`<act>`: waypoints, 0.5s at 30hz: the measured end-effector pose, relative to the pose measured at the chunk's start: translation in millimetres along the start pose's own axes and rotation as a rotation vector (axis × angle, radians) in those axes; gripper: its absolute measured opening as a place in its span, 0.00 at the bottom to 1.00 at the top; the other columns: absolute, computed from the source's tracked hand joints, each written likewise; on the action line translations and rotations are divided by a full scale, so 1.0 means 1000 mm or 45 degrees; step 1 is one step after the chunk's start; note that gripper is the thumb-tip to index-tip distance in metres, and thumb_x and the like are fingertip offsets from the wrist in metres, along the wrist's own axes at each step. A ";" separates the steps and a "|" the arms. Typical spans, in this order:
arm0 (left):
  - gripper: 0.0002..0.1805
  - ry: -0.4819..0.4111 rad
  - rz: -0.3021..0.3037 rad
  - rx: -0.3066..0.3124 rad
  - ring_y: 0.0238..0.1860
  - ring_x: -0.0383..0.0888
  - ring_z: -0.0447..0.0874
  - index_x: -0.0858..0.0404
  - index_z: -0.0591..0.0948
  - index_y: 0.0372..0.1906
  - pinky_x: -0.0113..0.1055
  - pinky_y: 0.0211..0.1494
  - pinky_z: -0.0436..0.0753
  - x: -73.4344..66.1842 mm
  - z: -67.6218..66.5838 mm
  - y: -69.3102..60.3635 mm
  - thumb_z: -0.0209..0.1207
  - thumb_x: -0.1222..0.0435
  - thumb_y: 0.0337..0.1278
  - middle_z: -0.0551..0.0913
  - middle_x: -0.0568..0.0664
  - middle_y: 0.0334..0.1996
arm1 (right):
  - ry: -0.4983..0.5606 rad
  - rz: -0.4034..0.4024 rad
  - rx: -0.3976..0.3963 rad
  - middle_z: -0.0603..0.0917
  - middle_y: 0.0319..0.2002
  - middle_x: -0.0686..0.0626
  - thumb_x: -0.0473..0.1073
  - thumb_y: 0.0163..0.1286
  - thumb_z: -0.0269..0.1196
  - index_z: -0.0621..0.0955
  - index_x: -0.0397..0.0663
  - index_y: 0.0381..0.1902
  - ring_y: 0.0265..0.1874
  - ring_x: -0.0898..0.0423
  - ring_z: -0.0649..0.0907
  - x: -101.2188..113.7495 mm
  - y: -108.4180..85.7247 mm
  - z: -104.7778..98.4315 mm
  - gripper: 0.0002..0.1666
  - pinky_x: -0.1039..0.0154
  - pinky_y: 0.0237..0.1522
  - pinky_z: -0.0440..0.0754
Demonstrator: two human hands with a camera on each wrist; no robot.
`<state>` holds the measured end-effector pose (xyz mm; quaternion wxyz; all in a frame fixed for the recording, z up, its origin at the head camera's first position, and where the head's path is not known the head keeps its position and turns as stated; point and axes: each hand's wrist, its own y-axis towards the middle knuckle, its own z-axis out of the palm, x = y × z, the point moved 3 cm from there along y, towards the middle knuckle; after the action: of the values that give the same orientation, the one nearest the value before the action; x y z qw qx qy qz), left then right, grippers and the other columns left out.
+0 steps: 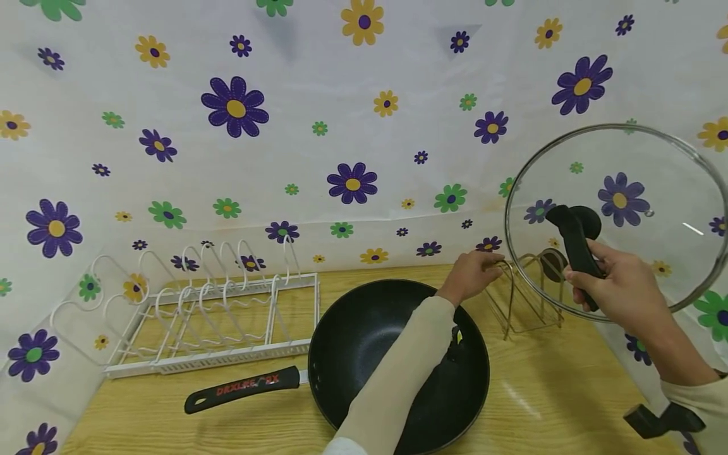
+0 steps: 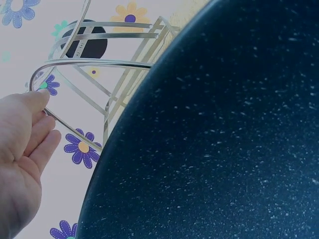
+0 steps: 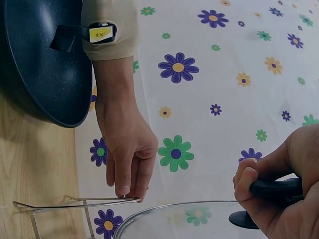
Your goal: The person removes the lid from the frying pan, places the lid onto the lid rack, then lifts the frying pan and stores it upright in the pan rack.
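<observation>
My left hand (image 1: 471,275) reaches across the wok and pinches the top of the near end loop of a metal wire rack (image 1: 510,328). In the left wrist view, the thumb and fingers of the left hand (image 2: 25,149) meet at the bent wire (image 2: 89,61). My right hand (image 1: 625,284) grips the black handle (image 1: 577,243) of a round glass lid (image 1: 677,164) with a metal rim. The lid is held up, tilted on edge, above and in front of the rack. In the right wrist view, the right hand (image 3: 279,184) has its fingers curled round the handle.
A black wok (image 1: 370,335) sits on the wooden table (image 1: 540,411), its long handle (image 1: 244,390) pointing left. Behind it at left stands a white dish rack (image 1: 227,357). Flower-printed sheeting (image 1: 307,82) hangs behind. A dark disc (image 1: 553,264) is at the wire rack's far end.
</observation>
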<state>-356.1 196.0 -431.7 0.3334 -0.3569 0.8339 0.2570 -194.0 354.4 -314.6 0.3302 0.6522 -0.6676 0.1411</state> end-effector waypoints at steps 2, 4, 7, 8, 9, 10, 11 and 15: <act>0.19 0.017 0.009 -0.010 0.56 0.41 0.85 0.59 0.81 0.66 0.28 0.57 0.80 -0.001 0.002 0.001 0.58 0.62 0.76 0.85 0.50 0.60 | 0.003 -0.008 -0.004 0.82 0.21 0.46 0.43 0.78 0.60 0.65 0.33 0.75 0.16 0.56 0.78 -0.001 -0.001 0.000 0.34 0.62 0.20 0.73; 0.19 0.032 0.020 -0.020 0.56 0.41 0.85 0.59 0.81 0.66 0.27 0.57 0.80 -0.001 0.004 0.001 0.57 0.62 0.76 0.85 0.51 0.60 | 0.013 -0.020 -0.010 0.82 0.20 0.46 0.42 0.78 0.60 0.67 0.32 0.73 0.16 0.56 0.78 -0.001 -0.001 0.001 0.32 0.62 0.19 0.73; 0.18 0.041 0.031 -0.036 0.56 0.40 0.85 0.59 0.82 0.65 0.26 0.57 0.80 -0.001 0.004 0.002 0.58 0.63 0.75 0.85 0.50 0.59 | 0.023 -0.035 -0.020 0.82 0.20 0.46 0.41 0.78 0.61 0.68 0.32 0.72 0.15 0.56 0.79 -0.001 -0.001 0.002 0.31 0.62 0.19 0.74; 0.18 0.040 0.033 -0.041 0.56 0.40 0.85 0.59 0.82 0.65 0.26 0.57 0.80 -0.001 0.004 0.002 0.58 0.63 0.75 0.85 0.50 0.59 | 0.025 -0.040 -0.022 0.82 0.20 0.46 0.41 0.77 0.61 0.68 0.32 0.73 0.15 0.55 0.79 -0.001 0.000 0.003 0.31 0.62 0.19 0.74; 0.18 0.036 0.031 -0.048 0.56 0.40 0.85 0.59 0.82 0.64 0.26 0.57 0.80 -0.001 0.004 0.002 0.58 0.63 0.75 0.85 0.49 0.59 | 0.024 -0.045 -0.025 0.82 0.19 0.46 0.40 0.77 0.61 0.68 0.32 0.73 0.15 0.55 0.79 -0.001 0.000 0.003 0.32 0.62 0.19 0.74; 0.18 0.036 0.029 -0.053 0.56 0.40 0.85 0.59 0.82 0.64 0.26 0.57 0.80 -0.001 0.004 0.002 0.58 0.63 0.75 0.85 0.49 0.59 | 0.021 -0.050 -0.028 0.82 0.19 0.46 0.40 0.77 0.61 0.68 0.32 0.73 0.15 0.55 0.79 -0.001 0.000 0.004 0.32 0.62 0.19 0.74; 0.18 0.035 0.027 -0.065 0.56 0.39 0.85 0.59 0.83 0.64 0.25 0.57 0.79 0.000 0.004 0.003 0.59 0.63 0.74 0.85 0.48 0.59 | 0.019 -0.052 -0.029 0.82 0.19 0.46 0.41 0.77 0.61 0.68 0.32 0.73 0.15 0.55 0.79 -0.001 0.001 0.004 0.32 0.62 0.19 0.74; 0.16 0.019 0.013 -0.114 0.55 0.38 0.86 0.58 0.85 0.61 0.24 0.57 0.79 0.000 0.005 0.003 0.59 0.62 0.74 0.86 0.47 0.57 | 0.024 -0.046 -0.018 0.82 0.19 0.47 0.42 0.77 0.62 0.68 0.34 0.74 0.15 0.55 0.79 -0.002 0.002 0.007 0.33 0.62 0.19 0.73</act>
<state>-356.5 201.2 -434.4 0.3096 -0.3690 0.8259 0.2930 -197.9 351.9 -320.9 0.3435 0.6603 -0.6537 0.1364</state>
